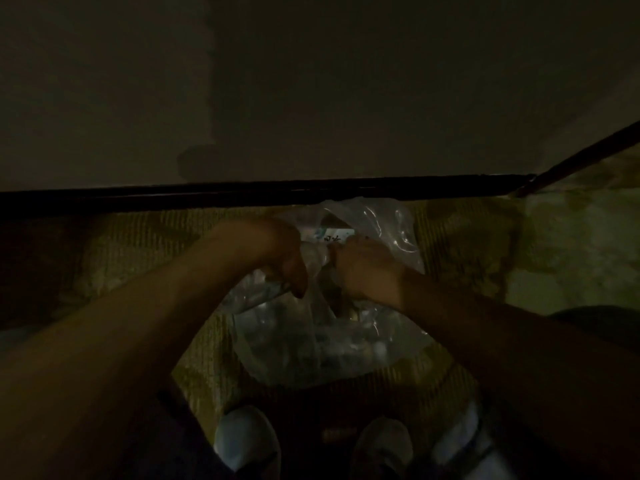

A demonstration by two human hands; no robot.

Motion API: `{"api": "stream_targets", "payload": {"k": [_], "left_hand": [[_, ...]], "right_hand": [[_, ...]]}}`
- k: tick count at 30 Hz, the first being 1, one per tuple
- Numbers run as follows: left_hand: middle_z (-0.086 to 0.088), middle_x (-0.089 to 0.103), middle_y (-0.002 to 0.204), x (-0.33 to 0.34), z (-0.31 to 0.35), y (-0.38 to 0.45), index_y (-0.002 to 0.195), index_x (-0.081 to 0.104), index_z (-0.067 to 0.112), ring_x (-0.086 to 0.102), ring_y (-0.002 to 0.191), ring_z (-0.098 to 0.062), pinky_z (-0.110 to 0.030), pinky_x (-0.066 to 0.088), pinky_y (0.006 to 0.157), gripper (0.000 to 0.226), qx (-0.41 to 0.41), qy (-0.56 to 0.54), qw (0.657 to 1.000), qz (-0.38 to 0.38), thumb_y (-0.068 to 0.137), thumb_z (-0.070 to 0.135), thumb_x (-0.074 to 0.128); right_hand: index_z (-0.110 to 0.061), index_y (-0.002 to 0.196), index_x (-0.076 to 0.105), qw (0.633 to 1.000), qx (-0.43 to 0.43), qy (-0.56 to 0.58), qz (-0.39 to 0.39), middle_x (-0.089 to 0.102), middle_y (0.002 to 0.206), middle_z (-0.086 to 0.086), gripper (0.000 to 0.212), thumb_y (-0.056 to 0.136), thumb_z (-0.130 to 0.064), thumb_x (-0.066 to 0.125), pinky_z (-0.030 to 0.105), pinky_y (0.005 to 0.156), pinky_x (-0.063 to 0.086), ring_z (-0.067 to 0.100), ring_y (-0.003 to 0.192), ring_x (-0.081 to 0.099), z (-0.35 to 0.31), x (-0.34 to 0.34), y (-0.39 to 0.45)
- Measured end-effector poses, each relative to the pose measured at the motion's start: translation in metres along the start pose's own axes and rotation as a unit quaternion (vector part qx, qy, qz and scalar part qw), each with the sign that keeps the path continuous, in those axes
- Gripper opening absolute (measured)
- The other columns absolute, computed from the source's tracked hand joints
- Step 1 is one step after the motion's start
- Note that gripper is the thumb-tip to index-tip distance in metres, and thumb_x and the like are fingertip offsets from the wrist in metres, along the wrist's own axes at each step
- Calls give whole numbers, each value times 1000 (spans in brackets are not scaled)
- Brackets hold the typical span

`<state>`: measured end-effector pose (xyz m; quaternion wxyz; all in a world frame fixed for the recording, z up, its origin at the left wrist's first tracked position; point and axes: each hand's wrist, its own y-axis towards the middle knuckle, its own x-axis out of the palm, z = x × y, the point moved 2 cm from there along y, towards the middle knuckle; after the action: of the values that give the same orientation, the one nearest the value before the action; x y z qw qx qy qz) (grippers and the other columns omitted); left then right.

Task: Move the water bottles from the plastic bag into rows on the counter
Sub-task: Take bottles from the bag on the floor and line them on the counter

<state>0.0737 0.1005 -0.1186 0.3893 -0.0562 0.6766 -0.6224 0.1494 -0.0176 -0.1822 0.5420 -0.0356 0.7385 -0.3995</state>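
Observation:
The scene is very dark. A clear plastic bag (377,230) full of water bottles sits on the floor in front of me, against the wall base. Both hands reach into its top. My left hand (280,258) grips a clear bottle (313,258) near the bag's mouth, thumb pointing down. My right hand (363,268) is curled around the bottle's other end or the bag's plastic; which one I cannot make out. More bottles (311,327) show dimly through the plastic lower down.
A dark baseboard strip (242,194) runs across the wall base behind the bag. Ribbed yellowish flooring (467,244) surrounds the bag. My two light shoes (246,438) stand just before it. No counter is visible.

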Motion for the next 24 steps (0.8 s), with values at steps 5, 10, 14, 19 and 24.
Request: {"api": "stream_targets", "payload": {"k": [5,10,14,19,24], "left_hand": [[-1,55,89,-4,-6,-3,129,55,12,57,73,-17,-27,49,58,65,-8,-59,998,-13,78,45,77],[-6,58,122,3,6,-40,138,47,13,59,105,-23,-30,47,80,70,-1,-139,986,96,82,46,73],[-5,67,114,23,15,-81,134,43,11,66,98,-19,-29,53,80,76,-3,-341,931,128,78,50,75],[3,71,95,38,13,-139,108,61,14,69,82,-15,-31,58,68,54,-28,-585,805,93,71,49,80],[-9,76,95,25,11,-214,110,69,7,74,77,-19,-25,56,53,41,-46,-722,688,56,82,37,75]], "right_hand": [[-13,128,52,1000,0,28,0,59,125,11,49,86,-34,68,29,78,40,27,112,58,12,-41,-19],[-14,132,50,983,66,172,12,61,125,9,75,72,-52,74,28,83,45,29,113,59,22,-66,-52],[-18,115,62,861,177,477,0,68,111,4,67,61,-55,77,38,79,59,19,93,68,32,-86,-106],[-17,122,55,752,247,608,-49,63,110,2,52,79,-42,73,35,62,62,21,88,68,8,-112,-181],[-17,108,60,481,288,816,-139,64,113,12,23,88,-25,67,36,73,60,28,98,66,-30,-152,-257]]}}
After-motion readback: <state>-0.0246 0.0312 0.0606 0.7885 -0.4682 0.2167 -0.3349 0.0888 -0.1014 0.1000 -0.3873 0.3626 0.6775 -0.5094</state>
